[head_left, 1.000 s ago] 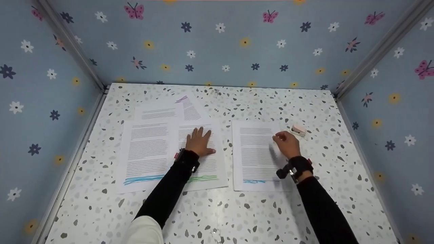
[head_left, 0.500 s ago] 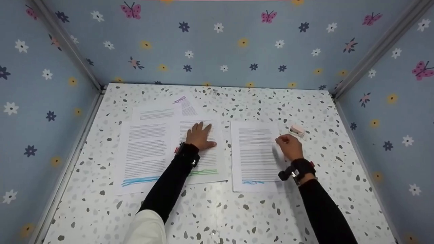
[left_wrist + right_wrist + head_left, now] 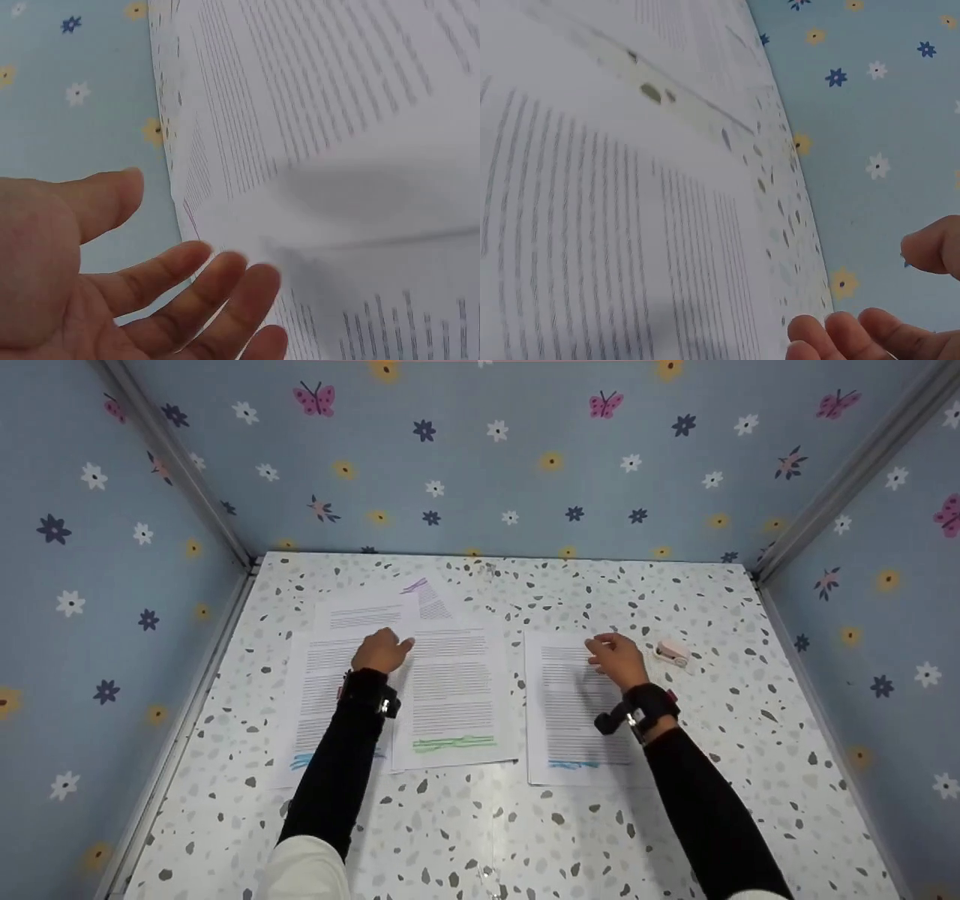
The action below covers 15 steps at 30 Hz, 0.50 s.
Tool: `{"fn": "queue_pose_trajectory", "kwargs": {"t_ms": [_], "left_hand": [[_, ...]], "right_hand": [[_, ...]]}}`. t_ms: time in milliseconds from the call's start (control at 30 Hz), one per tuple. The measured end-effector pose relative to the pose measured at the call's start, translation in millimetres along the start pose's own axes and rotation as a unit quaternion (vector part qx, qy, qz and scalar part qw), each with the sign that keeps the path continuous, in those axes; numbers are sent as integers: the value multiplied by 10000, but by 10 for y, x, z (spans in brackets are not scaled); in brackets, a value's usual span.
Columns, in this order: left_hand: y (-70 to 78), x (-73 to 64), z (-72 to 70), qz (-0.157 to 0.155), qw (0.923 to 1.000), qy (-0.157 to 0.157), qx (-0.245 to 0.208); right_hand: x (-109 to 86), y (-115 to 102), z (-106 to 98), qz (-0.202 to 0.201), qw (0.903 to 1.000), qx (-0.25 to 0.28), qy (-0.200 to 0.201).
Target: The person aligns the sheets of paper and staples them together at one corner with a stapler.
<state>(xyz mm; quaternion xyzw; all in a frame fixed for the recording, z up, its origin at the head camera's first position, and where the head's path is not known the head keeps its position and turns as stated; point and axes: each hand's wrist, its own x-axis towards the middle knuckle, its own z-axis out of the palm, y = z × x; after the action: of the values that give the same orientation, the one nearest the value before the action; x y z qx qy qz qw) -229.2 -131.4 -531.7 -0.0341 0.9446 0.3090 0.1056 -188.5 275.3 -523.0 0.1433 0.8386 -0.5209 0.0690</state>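
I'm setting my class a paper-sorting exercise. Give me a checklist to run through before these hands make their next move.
1. Left hand free: ok, it holds nothing.
2. Right hand free: ok, it holds nothing.
3. Green-marked sheet readable as to its mark: ok, the green lines are uncovered.
4. Blue-marked left sheet fully visible: not ok, the left sleeve crosses it.
5. Left group squared up: not ok, the purple-marked sheet sits askew, partly covered.
6. Number of sheets in the right-side paper: cannot tell.
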Motion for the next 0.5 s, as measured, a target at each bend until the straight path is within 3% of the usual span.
{"fn": "queue_pose_trajectory", "kwargs": {"t_ms": [100, 267, 500], "left_hand": [[-142, -33, -108, -317, 9990, -283, -101], [-281, -25, -111, -480, 9967, -407, -514], [-344, 40, -35, -707, 9856, -466, -1463]], "right_hand": [[45, -127, 207, 130, 9979, 431, -472], [128, -229, 547, 572, 9866, 1038, -1123], [194, -232, 964, 1365, 9734, 1441, -1145]]}}
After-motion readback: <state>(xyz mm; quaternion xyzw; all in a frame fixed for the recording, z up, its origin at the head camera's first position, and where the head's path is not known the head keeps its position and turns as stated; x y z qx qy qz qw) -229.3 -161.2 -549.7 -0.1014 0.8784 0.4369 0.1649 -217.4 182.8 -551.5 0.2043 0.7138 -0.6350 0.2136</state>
